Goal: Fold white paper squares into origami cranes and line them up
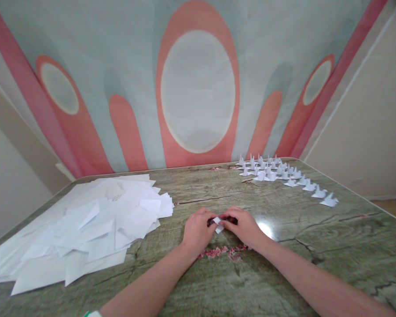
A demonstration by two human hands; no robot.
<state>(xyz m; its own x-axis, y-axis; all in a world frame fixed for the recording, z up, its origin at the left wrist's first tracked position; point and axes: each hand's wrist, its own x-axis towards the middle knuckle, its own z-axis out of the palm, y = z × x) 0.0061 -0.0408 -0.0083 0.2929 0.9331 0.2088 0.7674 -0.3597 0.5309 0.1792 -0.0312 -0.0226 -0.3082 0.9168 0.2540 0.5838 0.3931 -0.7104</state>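
Note:
Between my two hands, over the middle of the table, is a small folded white paper [218, 224]. My left hand [199, 226] pinches its left side with thumb and fingers. From the other side my right hand [240, 223] grips it the same way. The fingertips cover part of the paper, so its exact folded shape is hard to make out. At the far right stand several white origami cranes [267, 171] in rows. A big heap of loose white paper sheets [102, 220] spreads over the left side.
The wood-patterned table [198, 189] carries a printed pink blossom design near my wrists. Its far edge meets a wall hanging [132, 44] with coral arches and pale ovals. A bright light reflection lies beside my right hand.

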